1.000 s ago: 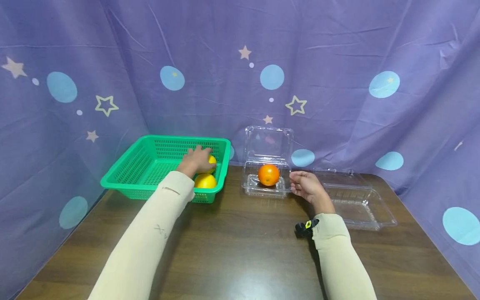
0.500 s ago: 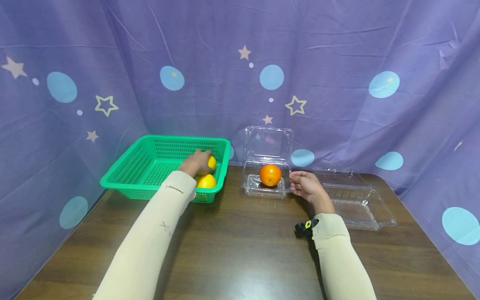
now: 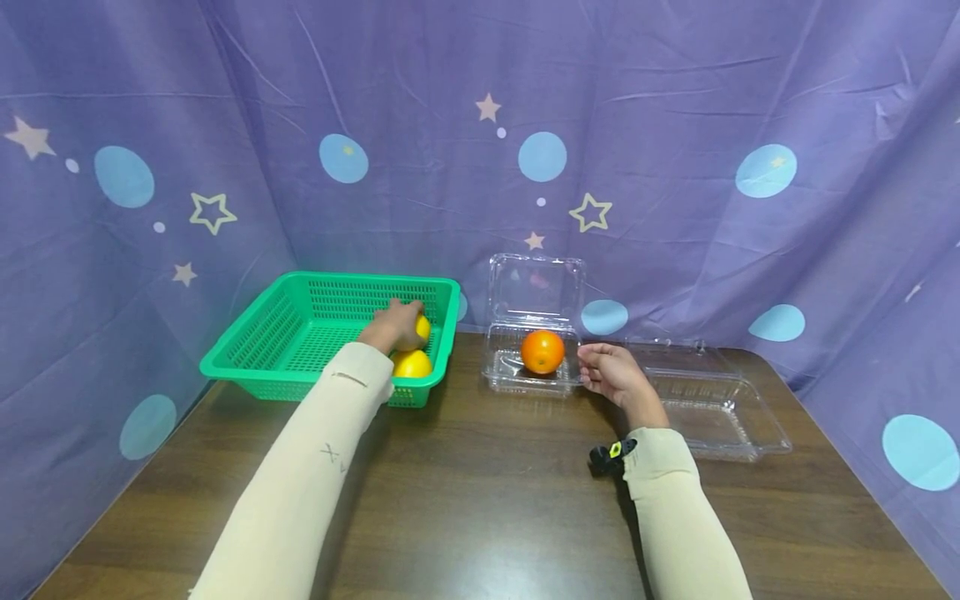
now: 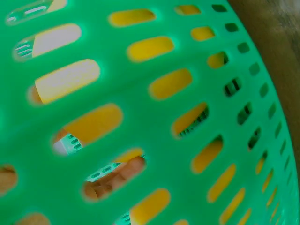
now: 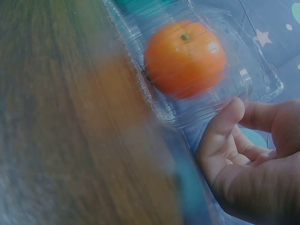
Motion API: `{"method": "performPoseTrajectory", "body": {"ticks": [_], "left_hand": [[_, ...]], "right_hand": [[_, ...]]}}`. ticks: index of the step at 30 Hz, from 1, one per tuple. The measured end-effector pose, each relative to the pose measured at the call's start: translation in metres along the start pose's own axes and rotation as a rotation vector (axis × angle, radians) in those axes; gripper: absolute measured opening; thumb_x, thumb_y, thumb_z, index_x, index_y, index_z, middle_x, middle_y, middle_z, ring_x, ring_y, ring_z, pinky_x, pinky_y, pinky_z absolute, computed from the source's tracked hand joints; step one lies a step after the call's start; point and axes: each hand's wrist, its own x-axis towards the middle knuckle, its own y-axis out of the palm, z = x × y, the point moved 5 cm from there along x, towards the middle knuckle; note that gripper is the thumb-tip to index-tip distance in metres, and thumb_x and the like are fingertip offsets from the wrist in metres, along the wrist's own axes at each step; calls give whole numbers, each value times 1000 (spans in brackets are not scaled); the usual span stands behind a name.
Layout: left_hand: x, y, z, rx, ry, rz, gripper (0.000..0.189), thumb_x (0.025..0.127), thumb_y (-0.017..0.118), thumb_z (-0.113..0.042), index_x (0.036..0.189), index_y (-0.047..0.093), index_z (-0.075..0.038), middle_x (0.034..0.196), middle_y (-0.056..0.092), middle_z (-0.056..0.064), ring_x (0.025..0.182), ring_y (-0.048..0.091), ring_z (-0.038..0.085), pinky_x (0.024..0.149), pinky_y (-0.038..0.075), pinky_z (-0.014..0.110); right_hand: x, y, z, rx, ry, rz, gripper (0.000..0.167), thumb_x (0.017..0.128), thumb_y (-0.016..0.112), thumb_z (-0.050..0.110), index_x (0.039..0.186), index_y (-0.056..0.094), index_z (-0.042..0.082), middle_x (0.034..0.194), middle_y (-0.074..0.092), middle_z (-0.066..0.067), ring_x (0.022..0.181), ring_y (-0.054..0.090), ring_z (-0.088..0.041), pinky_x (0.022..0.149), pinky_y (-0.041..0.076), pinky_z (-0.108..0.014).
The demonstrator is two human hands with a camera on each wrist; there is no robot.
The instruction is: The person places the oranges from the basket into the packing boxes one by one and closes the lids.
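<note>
Right fingers [image 5: 261, 116] pinching clear container [image 3: 536, 322], brown table [image 3: 480, 483], purple starry curtain [image 3: 420, 75] behind

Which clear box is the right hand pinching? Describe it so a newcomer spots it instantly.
On the table, find the green basket, then look to its right. There sits a clear box with its lid raised, the right hand pinching its right edge. Unlike the other box, farther right, it has an orange inside.
</note>
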Motion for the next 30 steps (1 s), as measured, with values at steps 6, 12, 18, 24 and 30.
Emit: {"method": "performPoseTrajectory", "body": {"ticks": [6, 12, 18, 24, 30], "left_hand": [[-2, 0, 0, 0, 2, -16, 63, 90, 70, -29, 146, 47, -11, 135, 40, 29, 111, 44, 46, 84, 49, 52], [-2, 0, -2, 18, -7, -13, 63, 92, 70, -35, 146, 48, -12, 136, 40, 29, 112, 42, 47, 86, 47, 52], [-3, -1, -4, 5, -2, -54, 64, 93, 71, -37, 146, 47, -12, 138, 38, 32, 119, 40, 53, 91, 47, 59], [-2, -3, -4, -20, -29, -100, 62, 91, 73, -37, 143, 49, -12, 136, 38, 32, 119, 39, 54, 87, 49, 59], [-3, -9, -5, -47, -46, -150, 60, 91, 72, -41, 139, 50, -13, 133, 38, 31, 116, 39, 54, 82, 51, 57]], "right_hand": [[-1, 0, 0, -12, 2, -2, 22, 105, 54, 6, 123, 50, -7, 78, 56, -2, 60, 53, -10, 58, 49, -23], [-1, 0, 1, -19, 4, -3, 23, 105, 54, 7, 123, 50, -7, 78, 56, -2, 60, 53, -10, 59, 49, -23], [-1, -1, -1, -23, 8, -10, 24, 105, 55, 7, 124, 50, -7, 78, 57, -2, 60, 54, -10, 59, 49, -23], [1, -2, -1, -21, -1, -5, 21, 104, 55, 7, 121, 52, -6, 77, 57, -1, 60, 54, -10, 59, 49, -23], [2, -2, -1, -27, -4, -4, 18, 105, 55, 7, 119, 53, -4, 77, 57, -1, 60, 54, -10, 59, 50, -23]]}}
